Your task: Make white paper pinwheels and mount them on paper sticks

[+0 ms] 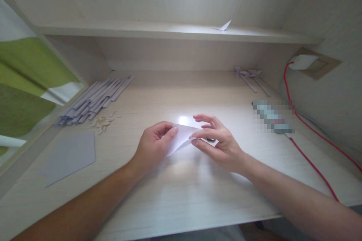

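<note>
Above the middle of the desk, a small sheet of white paper (182, 136) is held between both hands, its lower edge bent up in a fold. My left hand (156, 141) pinches the paper's left side, thumb on top. The thumb and index finger of my right hand (222, 141) close on the right edge, while its other fingers are lifted and curled. A dark, rounded object (210, 139) shows partly behind my right hand; I cannot make out what it is.
Rolled paper strips (93, 99) lie in a pile at the left, near small paper pieces (102, 121) and a stack of paper sheets (72, 158). At the right are a blurred-out device (271, 116), a red cable (313, 131) and paper flowers (249, 73). A shelf (158, 29) spans the back.
</note>
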Motion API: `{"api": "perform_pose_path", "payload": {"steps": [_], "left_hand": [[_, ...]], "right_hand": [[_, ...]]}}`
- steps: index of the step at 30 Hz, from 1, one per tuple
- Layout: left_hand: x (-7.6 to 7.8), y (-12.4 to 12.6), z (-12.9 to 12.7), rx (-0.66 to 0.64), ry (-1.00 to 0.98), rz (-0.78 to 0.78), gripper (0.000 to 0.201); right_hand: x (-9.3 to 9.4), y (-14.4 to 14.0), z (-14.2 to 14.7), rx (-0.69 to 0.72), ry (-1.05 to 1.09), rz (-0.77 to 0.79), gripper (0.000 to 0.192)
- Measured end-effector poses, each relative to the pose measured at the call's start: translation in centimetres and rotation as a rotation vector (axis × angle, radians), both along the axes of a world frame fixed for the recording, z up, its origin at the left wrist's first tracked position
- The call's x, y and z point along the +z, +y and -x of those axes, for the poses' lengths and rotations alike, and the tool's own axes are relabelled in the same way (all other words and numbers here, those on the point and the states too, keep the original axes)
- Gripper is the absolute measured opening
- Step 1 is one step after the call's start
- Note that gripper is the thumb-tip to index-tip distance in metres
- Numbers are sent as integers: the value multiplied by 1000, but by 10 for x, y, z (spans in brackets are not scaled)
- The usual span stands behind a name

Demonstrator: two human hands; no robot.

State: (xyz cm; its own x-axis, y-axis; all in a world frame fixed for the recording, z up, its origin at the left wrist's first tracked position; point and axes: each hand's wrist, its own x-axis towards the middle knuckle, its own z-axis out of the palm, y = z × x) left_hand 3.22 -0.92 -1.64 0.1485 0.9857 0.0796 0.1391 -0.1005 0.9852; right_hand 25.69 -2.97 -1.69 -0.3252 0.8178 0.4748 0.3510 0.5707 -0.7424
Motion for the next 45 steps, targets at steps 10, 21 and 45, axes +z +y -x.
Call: {"api": "perform_pose_path", "payload": {"steps": [10, 21, 45], "left_hand": [[2, -11, 1, -336, 37, -4, 25], [0, -10, 3, -303, 66, -54, 24], [3, -14, 1, -208, 177, -178, 18]], "right_hand": [[7, -5, 3, 60, -16, 99, 7], [6, -5, 3, -38, 21, 219, 8], [3, -6, 4, -49, 65, 209, 5]]}}
